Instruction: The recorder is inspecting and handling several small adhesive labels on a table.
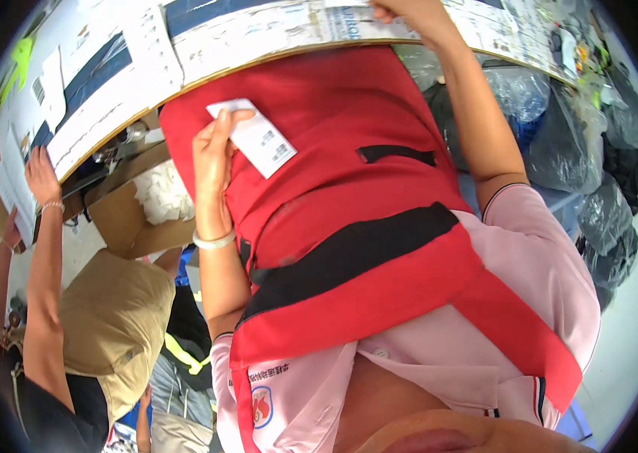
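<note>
In front of my red apron [319, 113], my left hand [215, 151] pinches a white printed card [262, 143] between thumb and fingers. The card is tilted, and small dark printed blocks show on its face. My right hand [409, 13] reaches over the worktable [273, 41], its fingers curled in above the paper-strewn surface. The top edge of the picture cuts that hand off, so whatever its fingers hold is hidden.
On the left, a co-worker's hand [43, 177] rests at the table edge. A cardboard box [126, 234] with white crumpled material [164, 195] stands below the table. Dark and clear plastic bags [564, 143] are piled at the right.
</note>
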A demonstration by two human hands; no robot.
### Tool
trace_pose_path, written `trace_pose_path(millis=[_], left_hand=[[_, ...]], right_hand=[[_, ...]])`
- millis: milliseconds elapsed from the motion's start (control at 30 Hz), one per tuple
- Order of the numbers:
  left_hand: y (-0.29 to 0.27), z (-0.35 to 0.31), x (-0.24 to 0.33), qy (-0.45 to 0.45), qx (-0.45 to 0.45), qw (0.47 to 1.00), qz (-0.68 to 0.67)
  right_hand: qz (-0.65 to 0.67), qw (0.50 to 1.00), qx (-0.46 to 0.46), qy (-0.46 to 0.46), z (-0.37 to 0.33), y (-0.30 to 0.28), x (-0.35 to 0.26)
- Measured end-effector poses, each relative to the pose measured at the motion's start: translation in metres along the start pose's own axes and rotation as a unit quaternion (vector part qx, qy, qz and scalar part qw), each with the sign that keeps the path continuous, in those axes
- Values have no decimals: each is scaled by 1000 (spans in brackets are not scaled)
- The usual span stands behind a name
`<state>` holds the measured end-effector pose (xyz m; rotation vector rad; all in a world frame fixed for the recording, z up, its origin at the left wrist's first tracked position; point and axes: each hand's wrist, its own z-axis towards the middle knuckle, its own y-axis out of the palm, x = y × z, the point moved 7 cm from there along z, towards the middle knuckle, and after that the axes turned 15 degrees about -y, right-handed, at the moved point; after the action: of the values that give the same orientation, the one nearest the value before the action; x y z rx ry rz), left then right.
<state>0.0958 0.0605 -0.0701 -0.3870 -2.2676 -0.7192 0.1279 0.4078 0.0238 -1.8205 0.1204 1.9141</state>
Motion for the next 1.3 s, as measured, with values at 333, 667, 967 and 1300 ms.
trace_pose_path(millis=[333,667,967,1300], left_hand=[[8,-5,4,8,-8,998,60],[3,-2,2,15,-2,1000,25],[4,-5,3,34,-18,999,26],[-7,2,-5,4,-40,999,2]], right_hand=[[-451,885,73,-89,-8,-93,42],[-21,914,-405,30,-95,167,-13],[70,931,-354,52,-94,189,3],[23,957,-274,-89,-64,172,-20]])
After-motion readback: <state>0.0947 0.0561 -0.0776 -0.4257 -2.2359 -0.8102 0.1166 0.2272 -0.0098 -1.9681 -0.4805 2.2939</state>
